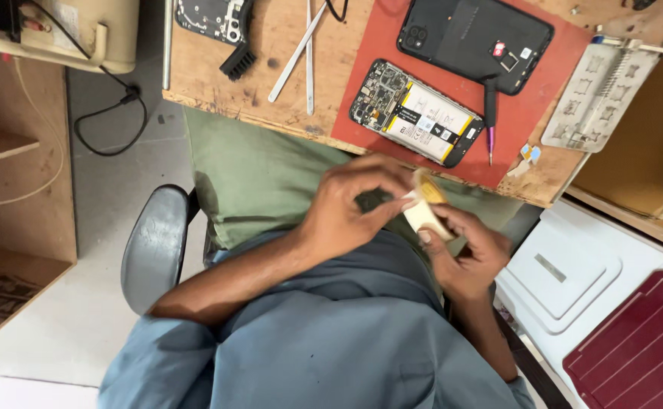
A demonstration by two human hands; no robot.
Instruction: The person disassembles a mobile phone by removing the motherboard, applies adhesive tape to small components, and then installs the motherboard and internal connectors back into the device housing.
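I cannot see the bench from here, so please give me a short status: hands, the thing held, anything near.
Left hand and right hand both gripping a small yellow-white roll, over the lap. Opened phone lies untouched on the red mat. Nothing between them.

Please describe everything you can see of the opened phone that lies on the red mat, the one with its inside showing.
The opened phone lies flat and slanted on the red mat, near the front edge of the wooden bench. Its back cover is off. One end shows a green circuit board with small metal parts; the rest is filled by a pale battery with yellow edges and a black strip across it. A dark frame runs around it. No hand touches it. A thin purple-tipped tool lies just beside its lower end; whether they touch cannot be told.
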